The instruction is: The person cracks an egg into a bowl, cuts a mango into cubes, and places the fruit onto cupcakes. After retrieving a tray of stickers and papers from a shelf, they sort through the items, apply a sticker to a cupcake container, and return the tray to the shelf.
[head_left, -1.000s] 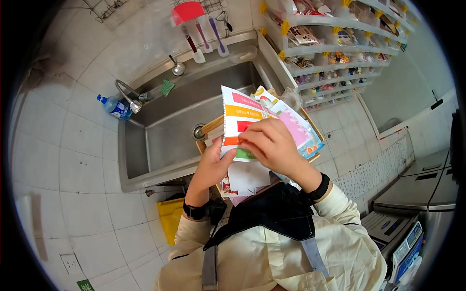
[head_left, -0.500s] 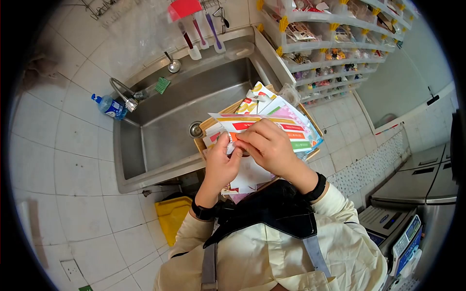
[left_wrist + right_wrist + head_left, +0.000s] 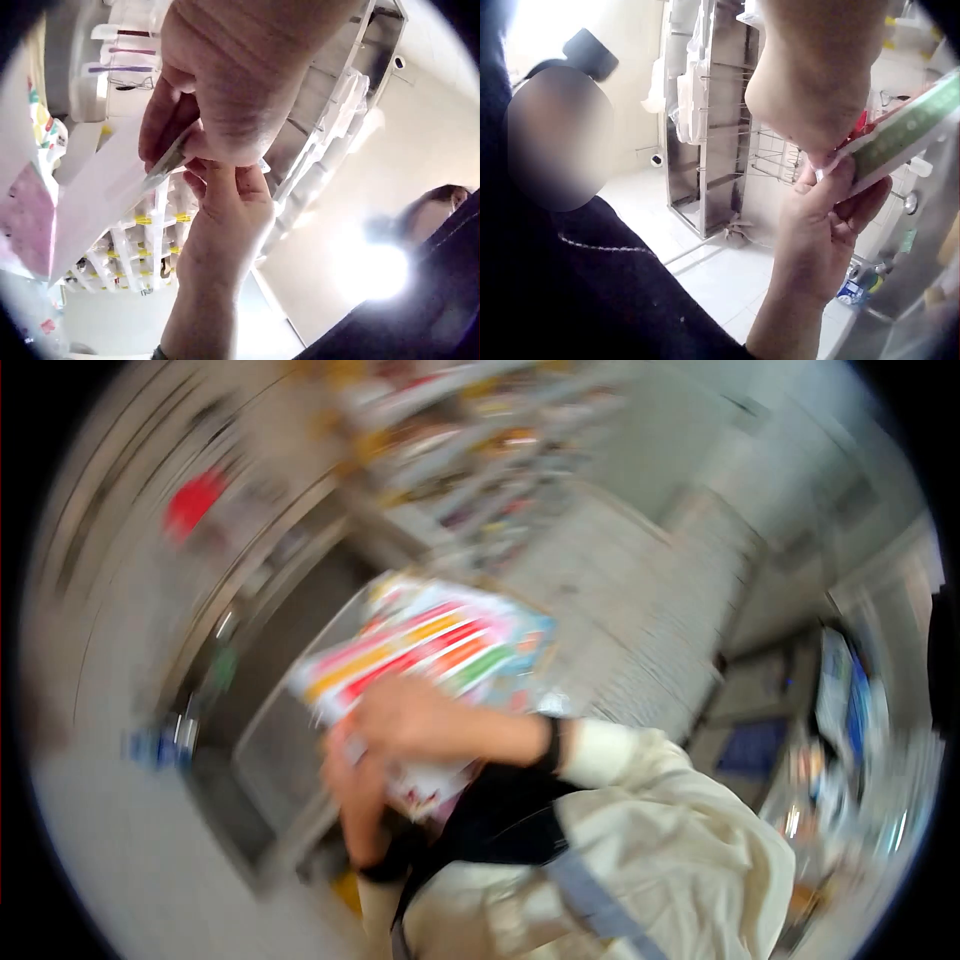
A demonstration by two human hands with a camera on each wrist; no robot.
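Sheet w/ stripes pinched by one end in L hand, rest sticking out beyond. R hand at same end, can't tell if gripping

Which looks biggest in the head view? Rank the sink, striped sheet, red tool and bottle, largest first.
1. Sink
2. Striped sheet, partly covered by a hand
3. Red tool and bottle: unranked; blur makes their sizes unsure

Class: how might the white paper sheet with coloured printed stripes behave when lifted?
The striped sheet is probably light: its edge looks thin. It seems fairly stiff, extending nearly straight from the left hand in the right wrist view, but thinness might let it bend.
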